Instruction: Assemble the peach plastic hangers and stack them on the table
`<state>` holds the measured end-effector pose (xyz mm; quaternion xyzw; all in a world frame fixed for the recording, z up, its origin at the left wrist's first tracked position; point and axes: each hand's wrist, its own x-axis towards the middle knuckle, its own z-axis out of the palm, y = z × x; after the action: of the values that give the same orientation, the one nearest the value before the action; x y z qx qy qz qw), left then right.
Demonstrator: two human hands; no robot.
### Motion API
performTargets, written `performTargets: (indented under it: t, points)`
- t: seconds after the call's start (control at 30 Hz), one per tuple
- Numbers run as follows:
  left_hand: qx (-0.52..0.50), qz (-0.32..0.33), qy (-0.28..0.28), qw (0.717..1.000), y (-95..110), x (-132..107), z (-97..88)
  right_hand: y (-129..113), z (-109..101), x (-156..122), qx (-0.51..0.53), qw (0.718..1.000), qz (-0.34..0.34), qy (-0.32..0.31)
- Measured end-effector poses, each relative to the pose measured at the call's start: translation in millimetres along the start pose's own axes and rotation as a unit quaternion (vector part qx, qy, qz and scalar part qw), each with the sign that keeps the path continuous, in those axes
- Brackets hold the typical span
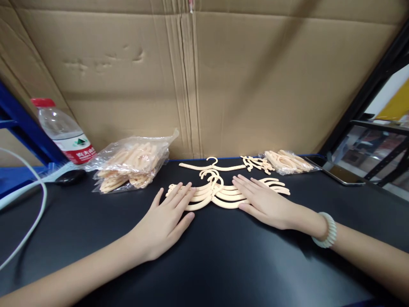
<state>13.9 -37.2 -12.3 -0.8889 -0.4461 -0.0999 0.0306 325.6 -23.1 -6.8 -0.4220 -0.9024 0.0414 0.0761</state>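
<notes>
Several beige clothes hangers (227, 204) lie fanned over one another on the black table, their hooks bunched at the middle. My left hand (168, 217) rests flat with fingers stretched over the left arms of these hangers. Across their right arms lies my right hand (263, 200), fingers also extended; a pale coiled band circles that wrist. Behind the pile, a single hanger (211, 167) lies by itself with its hook pointing away. A small heap of beige hook-like pieces (257, 164) sits at its right end. Parts of the fanned hangers are hidden under my hands.
A clear bag of beige hanger parts (134, 164) stands back left, beside a red-capped water bottle (68, 134) and a black mouse (70, 177). Another bag (287, 162) and a tablet-like device (335, 171) lie back right. Cardboard (271, 76) walls the back; a white cable (40, 213) curves at left.
</notes>
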Motion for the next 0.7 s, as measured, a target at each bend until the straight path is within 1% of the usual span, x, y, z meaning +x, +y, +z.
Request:
performTargets:
  t: [0.07,0.2,0.27,0.4,0.6,0.7]
  points:
    - [-0.003,-0.009,-0.009,1.0,-3.4,1.5,-0.1,6.5,-3.3,-0.3,0.006,1.0,-0.003,-0.011]
    - [-0.015,-0.004,0.008,1.0,-5.5,2.9,0.0,16.7,-7.6,-1.3,0.021,0.999,-0.015,-0.019]
    - [-0.015,0.0,0.008,1.0,-4.7,3.4,-1.3,19.4,-7.5,-1.9,0.034,0.999,-0.024,-0.013]
    - [-0.006,0.003,0.008,1.0,-4.0,4.6,-3.5,21.6,-5.5,-1.4,0.056,0.998,-0.029,0.006]
    - [0.046,0.0,0.026,0.999,-7.2,6.1,0.3,21.1,-4.6,-0.4,0.031,0.999,-0.017,0.001]
    - [0.061,0.001,0.026,0.998,-6.5,6.2,0.9,21.5,-4.5,-0.7,0.024,1.0,-0.016,-0.004]
